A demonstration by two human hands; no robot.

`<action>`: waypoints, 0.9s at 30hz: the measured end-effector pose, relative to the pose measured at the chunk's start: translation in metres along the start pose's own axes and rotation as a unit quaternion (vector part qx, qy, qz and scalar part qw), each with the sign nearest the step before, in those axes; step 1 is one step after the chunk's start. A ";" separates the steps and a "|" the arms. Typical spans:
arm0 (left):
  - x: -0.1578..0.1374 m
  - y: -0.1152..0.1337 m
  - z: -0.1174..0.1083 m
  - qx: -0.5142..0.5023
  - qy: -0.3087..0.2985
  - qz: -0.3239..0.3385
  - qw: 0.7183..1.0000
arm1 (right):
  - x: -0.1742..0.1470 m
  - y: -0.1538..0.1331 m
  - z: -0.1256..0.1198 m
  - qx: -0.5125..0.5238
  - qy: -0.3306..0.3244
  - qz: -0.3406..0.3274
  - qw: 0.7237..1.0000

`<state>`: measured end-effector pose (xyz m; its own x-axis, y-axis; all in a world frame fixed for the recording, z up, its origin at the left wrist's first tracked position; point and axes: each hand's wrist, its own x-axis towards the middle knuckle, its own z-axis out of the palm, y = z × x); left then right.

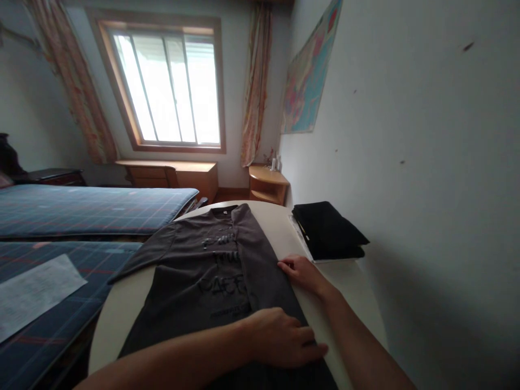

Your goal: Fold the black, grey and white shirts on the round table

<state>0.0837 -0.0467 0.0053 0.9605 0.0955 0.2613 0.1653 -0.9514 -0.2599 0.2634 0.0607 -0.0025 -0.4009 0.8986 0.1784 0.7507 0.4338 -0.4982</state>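
A dark grey T-shirt (pixel 179 292) with black lettering lies front up on a round white table (pixel 117 314), its collar at the far side. Its right side is folded inward in a long strip over part of the lettering; the left sleeve is spread out. My left hand (pixel 284 338) rests palm down across the near part of the folded strip, fingers stretched toward its right edge. Farther up that edge, my right hand (pixel 303 272) has its thumb and fingers closed on the cloth. The shirt's bottom lies partly under my left forearm and runs out of view.
A folded black cloth pile (pixel 329 230) sits on something white at the table's right, near the wall. Left are beds with blue plaid mattresses (pixel 93 208) and a paper sheet (pixel 40 292). A corner shelf (pixel 268 176) and wooden desk (pixel 195 173) stand beyond, near the window.
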 end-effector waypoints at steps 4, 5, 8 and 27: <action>0.009 -0.004 0.009 0.003 -0.012 -0.009 1.000 | 0.002 0.007 0.003 -0.004 0.012 -0.008 1.000; 0.010 -0.004 0.010 -0.001 -0.011 -0.007 1.000 | 0.003 0.007 0.005 -0.005 0.022 -0.002 1.000; 0.014 -0.002 0.012 -0.011 0.002 -0.004 1.000 | 0.007 0.004 0.011 -0.019 0.058 0.033 0.998; -0.037 -0.036 -0.004 -0.144 -0.016 -0.032 0.989 | 0.053 0.004 0.008 -0.039 -0.016 0.134 0.990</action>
<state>0.0411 -0.0170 0.0087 0.9574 0.1638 0.2379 0.1604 -0.9865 0.0335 0.2405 0.1091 -0.0020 -0.1975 0.9801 0.0203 0.8698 0.1848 -0.4575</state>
